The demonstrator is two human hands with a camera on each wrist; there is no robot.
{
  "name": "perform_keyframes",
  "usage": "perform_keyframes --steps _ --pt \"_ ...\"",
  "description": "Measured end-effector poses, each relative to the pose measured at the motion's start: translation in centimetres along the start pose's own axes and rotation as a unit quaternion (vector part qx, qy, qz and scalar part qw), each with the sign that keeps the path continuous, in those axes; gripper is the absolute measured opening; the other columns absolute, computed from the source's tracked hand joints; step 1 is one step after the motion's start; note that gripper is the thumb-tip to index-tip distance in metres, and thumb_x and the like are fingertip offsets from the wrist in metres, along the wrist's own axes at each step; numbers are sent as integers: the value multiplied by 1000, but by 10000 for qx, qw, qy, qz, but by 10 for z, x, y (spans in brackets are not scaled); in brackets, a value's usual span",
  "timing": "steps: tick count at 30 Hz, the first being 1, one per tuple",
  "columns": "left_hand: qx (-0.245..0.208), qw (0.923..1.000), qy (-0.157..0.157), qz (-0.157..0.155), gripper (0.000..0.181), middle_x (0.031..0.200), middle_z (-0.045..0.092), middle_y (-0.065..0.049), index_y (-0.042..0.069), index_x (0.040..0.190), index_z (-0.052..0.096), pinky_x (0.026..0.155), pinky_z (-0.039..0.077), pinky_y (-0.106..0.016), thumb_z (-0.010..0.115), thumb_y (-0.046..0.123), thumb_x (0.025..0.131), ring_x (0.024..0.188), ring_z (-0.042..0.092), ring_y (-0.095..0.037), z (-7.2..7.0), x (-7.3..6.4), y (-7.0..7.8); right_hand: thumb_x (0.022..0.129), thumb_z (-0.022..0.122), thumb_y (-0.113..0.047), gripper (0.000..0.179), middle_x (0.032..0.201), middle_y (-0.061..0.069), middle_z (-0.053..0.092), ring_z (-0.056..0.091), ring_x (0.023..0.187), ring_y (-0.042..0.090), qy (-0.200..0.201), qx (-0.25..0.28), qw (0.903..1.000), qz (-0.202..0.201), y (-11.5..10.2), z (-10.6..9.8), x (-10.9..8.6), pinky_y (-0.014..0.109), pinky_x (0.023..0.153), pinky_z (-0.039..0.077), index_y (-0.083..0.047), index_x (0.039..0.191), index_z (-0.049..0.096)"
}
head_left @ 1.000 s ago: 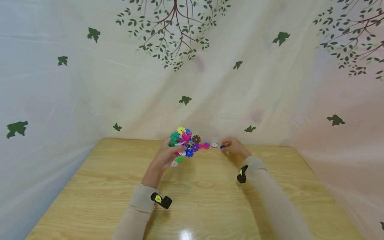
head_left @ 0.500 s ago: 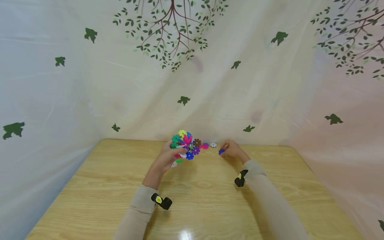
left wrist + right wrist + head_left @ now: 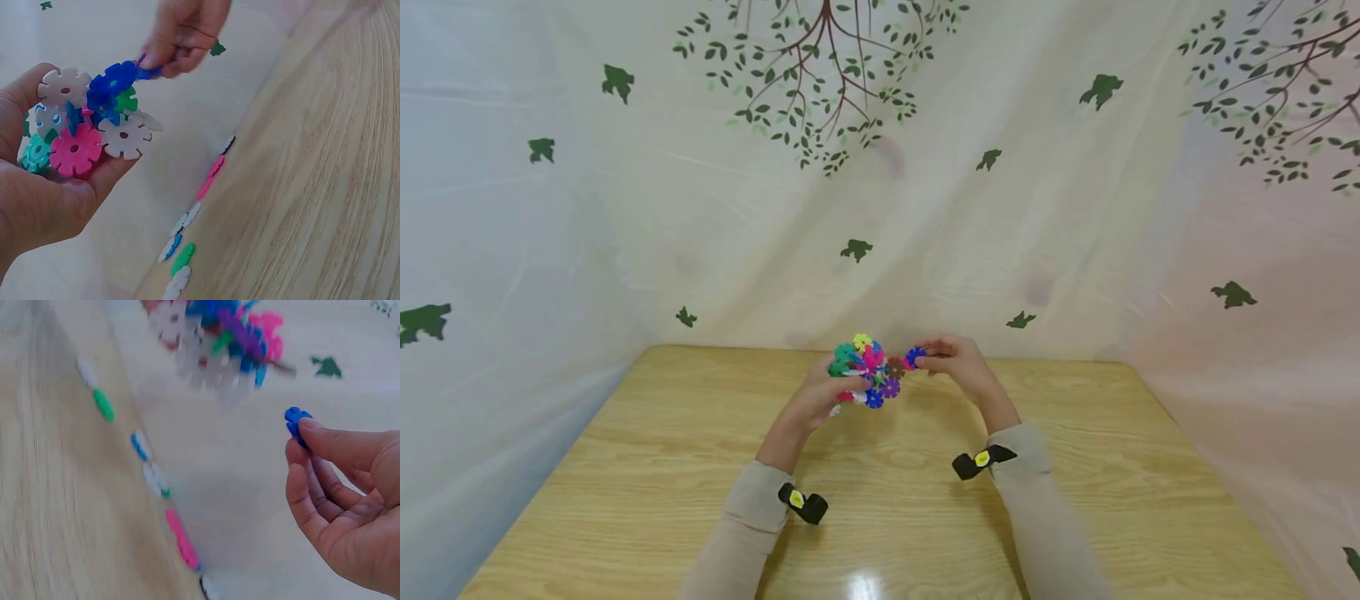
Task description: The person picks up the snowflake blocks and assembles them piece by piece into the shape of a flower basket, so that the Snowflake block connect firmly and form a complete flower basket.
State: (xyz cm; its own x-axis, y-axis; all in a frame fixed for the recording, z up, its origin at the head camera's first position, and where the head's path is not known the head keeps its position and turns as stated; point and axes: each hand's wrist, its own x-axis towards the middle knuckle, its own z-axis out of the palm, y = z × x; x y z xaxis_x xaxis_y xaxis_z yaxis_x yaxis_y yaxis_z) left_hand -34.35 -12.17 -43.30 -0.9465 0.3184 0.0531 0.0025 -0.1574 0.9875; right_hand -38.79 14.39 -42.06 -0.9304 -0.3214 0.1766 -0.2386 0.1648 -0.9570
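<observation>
My left hand (image 3: 811,398) grips a cluster of interlocked plastic snowflake discs (image 3: 76,150) in pink, white, blue, green, purple and other colours. In the left wrist view the cluster rests in the curve of the palm, thumb and fingers around its sides. My right hand (image 3: 958,364) pinches a single blue snowflake disc (image 3: 296,425) between thumb and fingertips. The head view puts this disc just right of the cluster, near its brown disc (image 3: 895,369). A visible gap separates it from the cluster in the right wrist view.
Loose discs lie in a row along the table's back edge, among them a green disc (image 3: 183,259), a pink disc (image 3: 211,178) and a white disc (image 3: 177,284). Behind the wooden table (image 3: 880,500) hangs a pale curtain (image 3: 760,242) printed with leaves.
My right hand has lifted the blue disc and carried it left, close to the cluster. The left hand has kept its grip, with the cluster shifting slightly lower in the head view.
</observation>
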Motion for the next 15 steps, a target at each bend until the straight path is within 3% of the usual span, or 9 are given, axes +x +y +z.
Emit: perform_keyframes --steps 2,9,15 --pt "164 9998 17 -67 60 120 64 -10 -1 141 49 89 58 -27 68 -5 84 101 66 -15 1 -1 0 95 70 -3 33 91 -2 71 67 81 11 191 203 9994 -218 -10 10 -3 29 75 59 12 123 63" --pt "266 9996 -31 -73 78 137 57 -21 9 155 37 90 59 -31 68 -4 84 108 66 -20 6 -5 4 94 70 0 27 108 34 67 67 81 7 496 212 9956 -770 -23 33 -9 22 74 59 12 118 67" --pt "74 9999 -111 89 90 142 50 -20 17 159 28 86 60 -30 65 -9 81 110 64 -21 9 -5 5 95 68 2 24 109 38 65 66 81 6 543 213 9937 -959 -25 39 -12 21 74 59 13 116 68"
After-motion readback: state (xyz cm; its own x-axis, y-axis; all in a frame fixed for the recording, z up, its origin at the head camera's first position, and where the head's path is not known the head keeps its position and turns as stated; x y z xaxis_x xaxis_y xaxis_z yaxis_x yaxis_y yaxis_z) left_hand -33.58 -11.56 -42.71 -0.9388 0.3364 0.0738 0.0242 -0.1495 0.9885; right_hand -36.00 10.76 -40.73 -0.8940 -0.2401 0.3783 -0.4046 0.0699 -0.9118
